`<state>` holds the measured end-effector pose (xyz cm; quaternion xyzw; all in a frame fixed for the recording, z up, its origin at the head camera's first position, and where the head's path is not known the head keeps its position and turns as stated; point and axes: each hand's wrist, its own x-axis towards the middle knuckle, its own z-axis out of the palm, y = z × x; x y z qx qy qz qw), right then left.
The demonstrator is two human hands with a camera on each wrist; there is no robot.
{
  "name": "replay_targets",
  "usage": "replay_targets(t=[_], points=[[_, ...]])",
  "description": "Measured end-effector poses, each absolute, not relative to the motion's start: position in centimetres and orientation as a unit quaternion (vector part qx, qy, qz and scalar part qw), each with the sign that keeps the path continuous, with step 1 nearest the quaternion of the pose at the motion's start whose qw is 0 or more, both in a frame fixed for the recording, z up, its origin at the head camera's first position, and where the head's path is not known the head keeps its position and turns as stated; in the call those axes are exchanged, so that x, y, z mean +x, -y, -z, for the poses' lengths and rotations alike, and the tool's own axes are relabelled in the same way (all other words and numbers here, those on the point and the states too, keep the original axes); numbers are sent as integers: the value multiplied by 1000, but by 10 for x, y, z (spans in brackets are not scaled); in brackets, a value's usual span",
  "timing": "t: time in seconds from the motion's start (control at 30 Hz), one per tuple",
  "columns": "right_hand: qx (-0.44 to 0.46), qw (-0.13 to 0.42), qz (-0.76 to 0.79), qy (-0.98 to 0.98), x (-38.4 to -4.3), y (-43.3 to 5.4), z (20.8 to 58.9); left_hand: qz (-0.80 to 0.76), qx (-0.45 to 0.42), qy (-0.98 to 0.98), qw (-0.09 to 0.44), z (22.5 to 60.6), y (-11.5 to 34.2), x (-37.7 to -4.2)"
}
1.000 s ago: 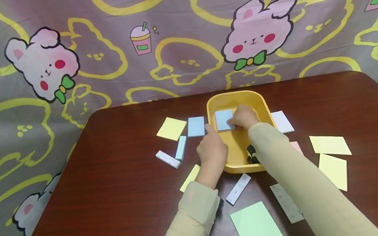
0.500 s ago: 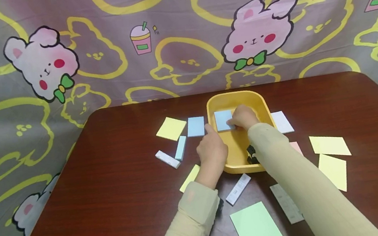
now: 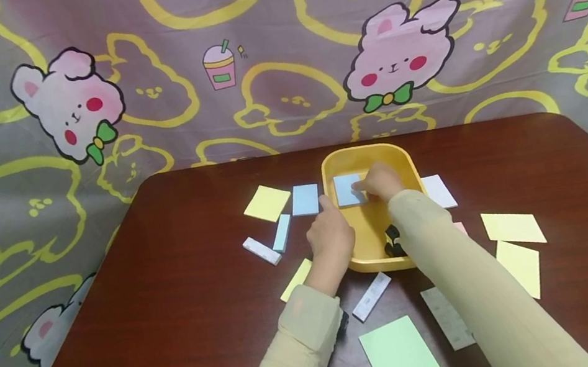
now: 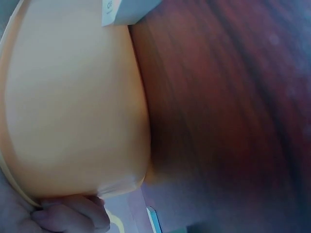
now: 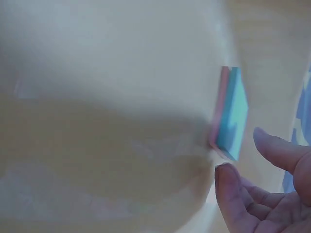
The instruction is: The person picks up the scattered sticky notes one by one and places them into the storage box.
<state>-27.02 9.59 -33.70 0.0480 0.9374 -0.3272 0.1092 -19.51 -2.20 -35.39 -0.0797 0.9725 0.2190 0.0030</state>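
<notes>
A yellow plastic bin (image 3: 368, 214) stands on the table in the head view. My left hand (image 3: 330, 231) grips its left rim; in the left wrist view the curled fingers (image 4: 73, 213) show at the wall's edge. Inside the bin, toward the back left, lies a light blue sticky note pad (image 3: 347, 191), with a pink layer beneath it in the right wrist view. My right hand (image 3: 381, 182) reaches into the bin at the pad's right side. Its thumb and fingers are spread apart close to the pad in the right wrist view.
Left of the bin lie a yellow pad (image 3: 267, 203), another blue pad (image 3: 305, 199) and narrow strips. A green pad (image 3: 401, 355) and a white strip (image 3: 372, 296) lie in front. To the right are yellow notes (image 3: 513, 227) and a white pad (image 3: 439, 191).
The head view has tipped a little. The right hand's fingertip has shifted slightly upward over the blue pad; the left hand stays on the bin's rim.
</notes>
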Motion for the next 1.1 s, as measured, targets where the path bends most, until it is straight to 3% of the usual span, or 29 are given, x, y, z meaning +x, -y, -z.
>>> replay_targets(t=[0.47, 0.73, 1.1], points=[[37, 110, 324, -939, -273, -116, 289, -228, -76, -971, -7, 358, 26, -192], [51, 62, 285, -955, -272, -142, 260, -224, -78, -971, -5, 358, 27, -192], [65, 68, 278, -956, -265, -198, 266, -226, -75, -971, -5, 357, 26, -192]])
